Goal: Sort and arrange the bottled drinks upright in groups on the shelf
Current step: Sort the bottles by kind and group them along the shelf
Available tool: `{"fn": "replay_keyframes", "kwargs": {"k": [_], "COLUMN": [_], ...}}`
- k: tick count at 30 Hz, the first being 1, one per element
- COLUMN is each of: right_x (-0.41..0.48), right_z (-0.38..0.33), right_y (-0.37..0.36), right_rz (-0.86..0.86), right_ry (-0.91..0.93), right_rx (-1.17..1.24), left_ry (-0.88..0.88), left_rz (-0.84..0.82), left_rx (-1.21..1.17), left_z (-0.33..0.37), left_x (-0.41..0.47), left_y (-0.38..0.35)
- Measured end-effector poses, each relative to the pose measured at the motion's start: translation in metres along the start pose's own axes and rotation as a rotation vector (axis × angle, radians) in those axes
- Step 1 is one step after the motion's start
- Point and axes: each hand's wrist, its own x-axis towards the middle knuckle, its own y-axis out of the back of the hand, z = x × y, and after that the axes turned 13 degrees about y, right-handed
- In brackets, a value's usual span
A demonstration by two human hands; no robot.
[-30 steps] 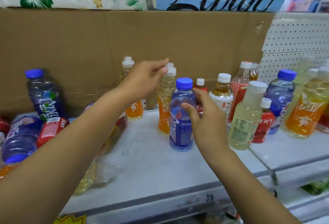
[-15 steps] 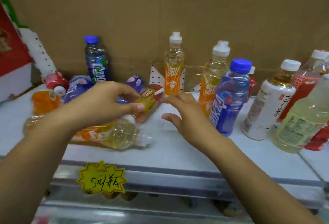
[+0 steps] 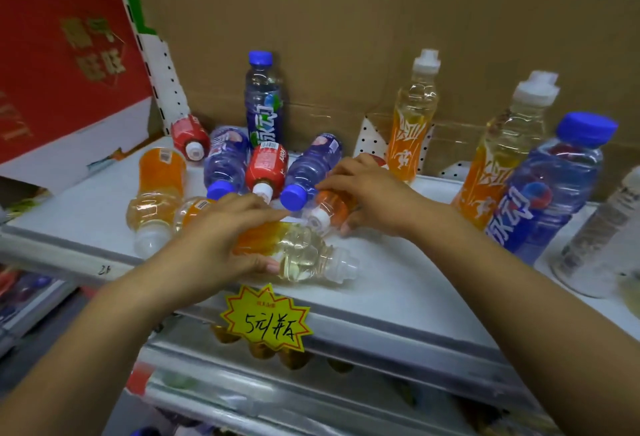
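Observation:
Several bottles lie tumbled on the white shelf (image 3: 408,283). My left hand (image 3: 221,245) grips a lying clear-yellow bottle with an orange label (image 3: 304,259), its white cap pointing right. My right hand (image 3: 370,196) curls over a small orange bottle (image 3: 329,208) lying with its white cap toward me. Around them lie two blue-capped bottles (image 3: 225,161) (image 3: 308,172), two red bottles (image 3: 266,168) (image 3: 190,137) and another orange-label bottle (image 3: 156,196). A blue bottle (image 3: 263,103) stands upright at the back. Two orange-label bottles (image 3: 412,123) (image 3: 502,158) and a blue one (image 3: 554,189) stand on the right.
A red and white carton (image 3: 62,54) fills the shelf's left end. Brown cardboard (image 3: 346,19) backs the shelf. A white-label bottle (image 3: 602,238) stands at the far right. A yellow starburst price tag (image 3: 266,317) hangs on the front rail, with lower shelves beneath.
The view has swung left and down to the pile of lying bottles. My left hand has closed round the lying yellow bottle. My right hand has moved from the upright blue bottle onto the small orange one.

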Motion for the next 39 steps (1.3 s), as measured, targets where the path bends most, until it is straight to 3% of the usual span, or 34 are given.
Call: {"fn": "replay_keyframes", "kwargs": {"k": [7, 12, 16, 21, 27, 33, 39], "right_x": [-0.018, -0.046, -0.069, -0.094, -0.114, -0.136, -0.155], "right_z": [-0.003, -0.001, 0.003, 0.001, -0.014, -0.027, -0.029], "right_y": [0.011, 0.031, 0.04, 0.032, 0.032, 0.035, 0.042], "right_rz": [0.019, 0.257, 0.51, 0.658, 0.705, 0.74, 0.745], "right_ry": [-0.029, -0.105, -0.232, -0.441, -0.494, -0.539, -0.59], "right_rx": [0.053, 0.326, 0.507, 0.607, 0.54, 0.511, 0.481], "left_ry": [-0.034, -0.045, 0.033, 0.098, 0.059, 0.165, 0.207], "left_rz": [-0.027, 0.065, 0.162, 0.233, 0.212, 0.154, 0.133], "left_rx": [0.013, -0.015, -0.244, -0.551, -0.863, -1.065, -1.063], "left_z": [-0.002, -0.007, 0.004, 0.026, 0.071, 0.118, 0.15], "left_x": [0.005, 0.007, 0.007, 0.023, 0.051, 0.068, 0.079], "left_y": [0.001, -0.007, -0.008, -0.01, -0.026, -0.054, -0.08]}}
